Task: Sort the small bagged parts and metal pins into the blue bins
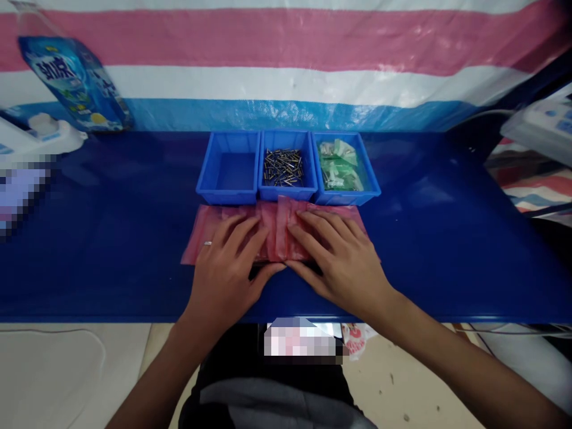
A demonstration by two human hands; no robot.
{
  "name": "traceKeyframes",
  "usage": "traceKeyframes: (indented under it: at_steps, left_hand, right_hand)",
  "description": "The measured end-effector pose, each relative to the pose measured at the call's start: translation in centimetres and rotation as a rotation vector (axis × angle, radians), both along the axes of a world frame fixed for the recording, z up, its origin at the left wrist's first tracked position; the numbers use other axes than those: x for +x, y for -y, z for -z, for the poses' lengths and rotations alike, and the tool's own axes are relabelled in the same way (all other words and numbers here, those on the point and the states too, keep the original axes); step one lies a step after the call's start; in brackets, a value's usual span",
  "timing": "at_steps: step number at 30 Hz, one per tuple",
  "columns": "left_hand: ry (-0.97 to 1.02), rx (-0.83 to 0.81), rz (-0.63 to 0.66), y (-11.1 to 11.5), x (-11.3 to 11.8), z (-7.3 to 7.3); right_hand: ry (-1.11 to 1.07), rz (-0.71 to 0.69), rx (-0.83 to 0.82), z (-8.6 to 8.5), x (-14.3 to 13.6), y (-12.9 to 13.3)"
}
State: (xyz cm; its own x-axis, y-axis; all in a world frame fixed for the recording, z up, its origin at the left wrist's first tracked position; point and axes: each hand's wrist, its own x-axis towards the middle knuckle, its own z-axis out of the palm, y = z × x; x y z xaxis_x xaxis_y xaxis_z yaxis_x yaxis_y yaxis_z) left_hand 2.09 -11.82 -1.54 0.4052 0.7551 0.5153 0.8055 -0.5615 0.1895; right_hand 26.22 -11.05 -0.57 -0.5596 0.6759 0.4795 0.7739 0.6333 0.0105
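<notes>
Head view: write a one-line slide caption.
Left hand and right hand spread over pink plastic in front of three blue bins.

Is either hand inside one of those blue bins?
No, the left hand and the right hand both rest on pink plastic bags in front of the blue bins.

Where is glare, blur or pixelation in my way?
Head view: pale glare on the striped sheet, right of centre; pixelation covers patches far left and bottom centre; blue package leaning at upper left, perhaps lens-stretched; pink plastic, left hand, right hand fairly clear.
</notes>
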Motion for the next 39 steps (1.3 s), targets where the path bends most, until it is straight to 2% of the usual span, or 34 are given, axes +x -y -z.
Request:
traceKeyframes:
  at_steps: [3, 8, 11, 15, 19, 23, 27, 31, 35, 39]
  left_hand:
    - [0.005, -0.042, 0.032, 0.1, -1.6, 0.1]
    - [-0.008, -0.022, -0.032, 0.2, -3.0, 0.5]
    - [-0.037, 0.017, -0.057, 0.0, -2.7, 0.4]
    - [-0.037, 0.075, 0.007, 0.1, -2.4, -0.4]
    - [-0.028, 0.077, 0.09, 0.2, -0.8, -0.8]
    - [-0.064, 0.094, 0.096, -0.3, 0.1, -0.5]
    - [-0.069, -0.012, 0.182, -0.7, -2.5, -0.9]
    - [-0.058, -0.074, 0.245, -0.9, -5.6, -0.9]
    - [-0.047, -0.031, 0.195, -0.6, -5.8, -0.5]
    - [-0.043, -0.001, 0.181, -0.1, -3.9, -1.2]
  right_hand:
    - [-0.019, -0.02, -0.016, 0.1, 0.2, 0.0]
    - [0.023, -0.109, -0.045, 0.2, 0.7, -0.4]
    - [0.069, -0.133, -0.082, -0.5, 1.3, -0.5]
    - [0.065, -0.115, -0.087, -1.4, 3.5, -0.1]
    - [0.055, -0.129, -0.1, -1.1, 5.5, 0.1]
    - [0.055, -0.138, -0.15, -0.7, 5.9, 0.4]
    - [0.002, -0.113, -0.204, -0.6, 7.2, 0.9]
    - [0.0, -0.092, -0.208, 0.3, 9.1, 1.2]
    - [0.016, -0.057, -0.144, 1.2, 8.6, 1.0]
    - [-0.004, -0.037, -0.155, 0.8, 7.1, 1.2]
